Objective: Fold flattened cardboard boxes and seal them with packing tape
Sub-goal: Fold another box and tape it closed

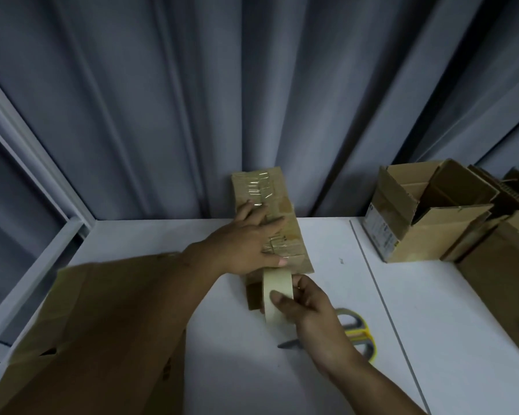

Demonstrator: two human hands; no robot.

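A folded brown cardboard box [285,205] stands on the white table [168,238] in the middle, its top crossed by shiny clear tape. My left hand [249,241] lies flat on the box top with fingers spread, pressing it down. Just below the box's near edge, my right hand [306,307] grips a cream tape roll [277,295] held on edge, thumb over its outer face. A flattened cardboard sheet [102,324] lies at the lower left, partly under my left forearm.
Scissors with yellow and grey handles [357,333] lie on the table behind my right hand. Open cardboard boxes [426,217] and more cardboard stand at the right. Grey curtains hang close behind the table; a window frame runs along the left.
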